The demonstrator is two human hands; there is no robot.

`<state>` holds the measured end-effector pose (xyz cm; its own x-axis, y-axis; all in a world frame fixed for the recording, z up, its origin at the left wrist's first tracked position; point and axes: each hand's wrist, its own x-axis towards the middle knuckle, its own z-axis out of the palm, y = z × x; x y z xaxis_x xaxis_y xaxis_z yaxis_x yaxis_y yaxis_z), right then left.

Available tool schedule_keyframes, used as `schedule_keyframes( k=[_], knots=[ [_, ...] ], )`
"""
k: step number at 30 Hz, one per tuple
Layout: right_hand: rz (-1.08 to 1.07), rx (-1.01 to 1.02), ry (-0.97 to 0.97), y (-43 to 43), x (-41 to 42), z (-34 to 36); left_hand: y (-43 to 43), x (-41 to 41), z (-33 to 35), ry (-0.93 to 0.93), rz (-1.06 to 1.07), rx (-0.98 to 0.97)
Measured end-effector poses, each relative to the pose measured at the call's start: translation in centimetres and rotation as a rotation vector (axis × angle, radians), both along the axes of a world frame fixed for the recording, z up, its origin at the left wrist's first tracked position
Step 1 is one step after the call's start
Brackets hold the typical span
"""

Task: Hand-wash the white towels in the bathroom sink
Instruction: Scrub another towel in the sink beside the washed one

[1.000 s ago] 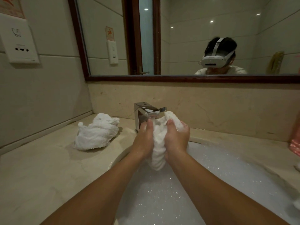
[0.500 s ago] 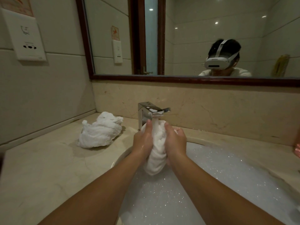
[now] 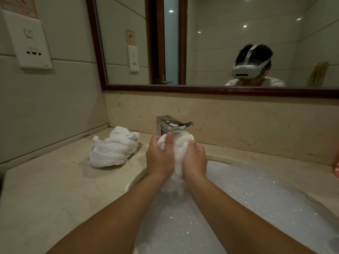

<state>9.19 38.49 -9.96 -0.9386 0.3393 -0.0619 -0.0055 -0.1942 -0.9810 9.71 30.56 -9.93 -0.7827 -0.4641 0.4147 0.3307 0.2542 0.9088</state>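
A wet white towel (image 3: 177, 158) is bunched into a lump between my two hands, held above the foamy water of the sink (image 3: 238, 208), just under the spout of the chrome faucet (image 3: 169, 124). My left hand (image 3: 159, 158) grips its left side, thumb up over the top. My right hand (image 3: 195, 160) presses on its right side. The towel's lower end hangs down between my wrists. A second white towel (image 3: 113, 148), twisted into a heap, lies on the counter to the left of the sink.
The beige stone counter (image 3: 55, 189) runs left to a tiled wall with a socket plate (image 3: 30, 43). A wood-framed mirror (image 3: 220, 88) hangs above the backsplash behind the faucet. Something pink (image 3: 336, 169) shows at the far right edge.
My hands have shifted on the towel: the left hand has slid up over its top, the right hand has dropped lower. The towel is packed into a rounder lump closer to the spout.
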Motion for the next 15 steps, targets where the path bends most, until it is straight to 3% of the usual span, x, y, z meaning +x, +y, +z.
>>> schedule_keyframes(
  k=[3,8,15],
  knots=[
    [0.047,0.009,-0.015,-0.8,-0.2,0.0,-0.2,0.2,-0.1,0.078,0.041,-0.083],
    [0.087,0.007,-0.027,-1.0,0.1,-0.4,-0.5,0.0,0.0,0.027,0.008,-0.139],
    [-0.17,-0.15,0.047,1.4,0.3,0.6,1.0,-0.2,-0.4,-0.014,-0.231,-0.135]
  ],
)
